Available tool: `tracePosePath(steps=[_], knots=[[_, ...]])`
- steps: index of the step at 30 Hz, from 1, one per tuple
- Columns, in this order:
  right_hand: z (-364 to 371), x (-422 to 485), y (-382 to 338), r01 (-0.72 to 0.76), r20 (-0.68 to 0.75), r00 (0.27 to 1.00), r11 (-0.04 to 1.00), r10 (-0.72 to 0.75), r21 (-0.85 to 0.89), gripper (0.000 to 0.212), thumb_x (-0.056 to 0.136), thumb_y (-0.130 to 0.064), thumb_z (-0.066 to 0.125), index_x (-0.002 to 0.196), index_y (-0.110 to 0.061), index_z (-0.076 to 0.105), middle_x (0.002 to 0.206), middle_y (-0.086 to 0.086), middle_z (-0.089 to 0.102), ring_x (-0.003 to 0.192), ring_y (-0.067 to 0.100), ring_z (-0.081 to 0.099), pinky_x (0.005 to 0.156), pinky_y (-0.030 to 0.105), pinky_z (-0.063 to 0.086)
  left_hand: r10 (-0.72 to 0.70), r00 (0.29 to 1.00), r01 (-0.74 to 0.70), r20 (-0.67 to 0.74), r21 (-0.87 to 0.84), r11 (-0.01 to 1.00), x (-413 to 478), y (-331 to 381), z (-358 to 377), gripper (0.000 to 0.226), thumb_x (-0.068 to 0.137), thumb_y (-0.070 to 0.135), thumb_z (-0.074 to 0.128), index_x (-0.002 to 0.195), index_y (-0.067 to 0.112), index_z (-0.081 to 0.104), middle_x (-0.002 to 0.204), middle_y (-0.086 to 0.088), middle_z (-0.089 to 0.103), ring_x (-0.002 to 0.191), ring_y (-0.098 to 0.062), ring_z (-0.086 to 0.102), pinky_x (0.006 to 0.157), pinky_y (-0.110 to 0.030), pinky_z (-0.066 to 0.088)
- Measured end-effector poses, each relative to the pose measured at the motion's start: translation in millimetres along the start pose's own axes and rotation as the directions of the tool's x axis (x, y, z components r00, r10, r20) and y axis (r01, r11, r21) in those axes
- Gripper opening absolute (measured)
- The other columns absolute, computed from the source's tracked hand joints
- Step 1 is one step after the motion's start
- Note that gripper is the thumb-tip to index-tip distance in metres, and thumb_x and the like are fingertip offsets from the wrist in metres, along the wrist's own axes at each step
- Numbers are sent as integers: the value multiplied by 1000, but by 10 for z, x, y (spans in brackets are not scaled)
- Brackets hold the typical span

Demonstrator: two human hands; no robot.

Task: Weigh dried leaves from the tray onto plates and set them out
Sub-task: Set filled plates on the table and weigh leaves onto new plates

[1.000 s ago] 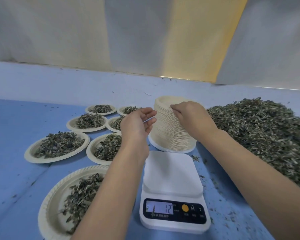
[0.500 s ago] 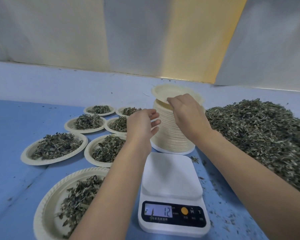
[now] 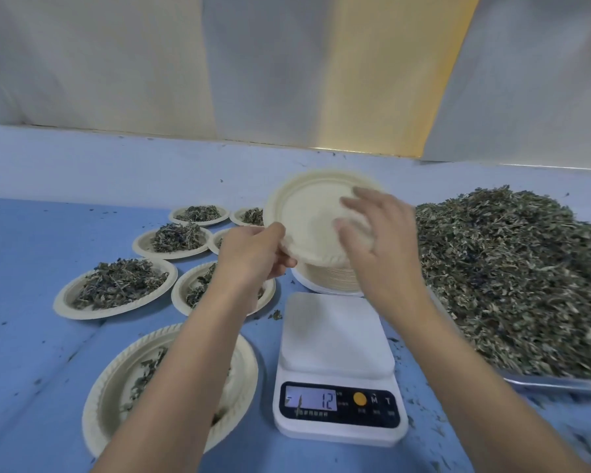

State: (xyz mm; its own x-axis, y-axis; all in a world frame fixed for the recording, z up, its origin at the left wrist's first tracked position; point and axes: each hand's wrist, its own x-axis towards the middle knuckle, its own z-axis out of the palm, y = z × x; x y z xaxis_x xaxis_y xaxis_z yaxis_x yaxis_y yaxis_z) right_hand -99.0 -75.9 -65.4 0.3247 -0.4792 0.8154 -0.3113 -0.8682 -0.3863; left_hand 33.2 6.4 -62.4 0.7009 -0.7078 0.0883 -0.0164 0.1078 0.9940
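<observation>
One empty plate, bound for the scale

One round, cream moulded-fibre plate (image 3: pixel 311 216) is held tilted above the stack of matching plates (image 3: pixel 331 279). Its crimped rim is pinched by the left hand (image 3: pixel 253 254), while the right hand (image 3: pixel 379 233) is spread loosely against its smooth face, blurred.

Judging by the task, the plate is meant for the bare platform of the white digital kitchen scale (image 3: pixel 335 336), just in front of the stack. It should be checked that only a single plate is taken, since thin nested rims tend to cling. The plate is best set flat and centred, and the reading, shown as 12, zeroed before leaves are added.

Dry, grey-green shredded leaves (image 3: pixel 509 274) are heaped in the metal tray (image 3: pixel 553 382) on the right; they look light, crumbly and easily scattered. Leaf-filled cream plates (image 3: pixel 116 288) are laid out on the blue worktop (image 3: pixel 31 233) to the left.
</observation>
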Motion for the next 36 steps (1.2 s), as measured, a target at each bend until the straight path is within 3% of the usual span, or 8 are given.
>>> tracePosePath(steps=[3, 7, 10, 13, 18, 21, 27, 36], knots=[[-175, -17, 123, -390, -1, 916, 892, 401, 227, 40, 95, -19, 52, 135, -19, 50, 137, -4, 47, 128, 11, 36, 109, 28, 27, -56, 994, 49, 97, 71, 996, -81, 30, -93, 21, 90, 10, 52, 71, 2, 58, 42, -1, 55, 39, -12, 52, 39, -18, 40], [-295, -136, 251, -588, 109, 806, 763, 582, 269, 29, 90, -16, 53, 116, -22, 62, 96, -13, 63, 95, 9, 60, 86, 33, 47, -144, 964, 88, 222, 245, 966, -158, 65, -206, 17, 92, 9, 52, 80, 0, 61, 46, -3, 59, 39, -10, 54, 39, -17, 42], [-322, -221, 312, -608, 88, 794, 779, 602, 155, 18, 89, -23, 53, 97, -17, 68, 81, -11, 64, 78, 5, 57, 68, 34, 45, -224, 930, 108, 293, 365, 925, -183, 68, -285, 13, 94, 9, 52, 95, -1, 61, 51, -7, 61, 40, -9, 56, 41, -16, 46], [-327, -269, 346, -587, 104, 807, 808, 581, 43, 36, 91, -28, 47, 83, 1, 66, 75, 12, 67, 73, 29, 59, 67, 39, 46, -271, 912, 131, 309, 408, 904, -180, 30, -326, 21, 94, 5, 54, 113, 13, 50, 59, -13, 63, 42, -14, 61, 42, -19, 49], [-238, -385, 445, -561, 198, 791, 816, 579, -141, 35, 89, -24, 47, 67, 2, 50, 63, 14, 51, 59, 25, 41, 54, 34, 27, -325, 901, 172, 288, 449, 877, -127, -132, -279, 31, 96, 11, 53, 126, 10, 48, 85, -19, 64, 46, -17, 64, 45, -20, 53], [-195, -442, 517, -564, 223, 776, 808, 590, -171, 34, 91, -24, 47, 68, 1, 48, 63, 16, 49, 60, 24, 40, 54, 35, 26, -355, 894, 210, 273, 445, 871, -100, -206, -229, 26, 100, 23, 44, 120, 8, 53, 89, -16, 62, 44, -18, 63, 44, -19, 52], [-177, -477, 586, -549, 217, 780, 808, 587, -212, 34, 92, -25, 47, 81, 6, 56, 69, 20, 59, 60, 25, 46, 53, 34, 31, -395, 892, 266, 218, 454, 851, -83, -292, -183, 37, 101, 35, 41, 128, 11, 47, 130, -24, 50, 44, -20, 64, 40, -19, 49], [-161, -527, 640, -503, 212, 811, 835, 545, -225, 35, 91, -20, 47, 62, -3, 39, 59, 13, 40, 57, 22, 31, 53, 33, 22, -429, 883, 277, 191, 527, 803, -110, -255, -170, 42, 100, 38, 42, 127, 6, 45, 102, -14, 62, 44, -22, 65, 38, -19, 49]])
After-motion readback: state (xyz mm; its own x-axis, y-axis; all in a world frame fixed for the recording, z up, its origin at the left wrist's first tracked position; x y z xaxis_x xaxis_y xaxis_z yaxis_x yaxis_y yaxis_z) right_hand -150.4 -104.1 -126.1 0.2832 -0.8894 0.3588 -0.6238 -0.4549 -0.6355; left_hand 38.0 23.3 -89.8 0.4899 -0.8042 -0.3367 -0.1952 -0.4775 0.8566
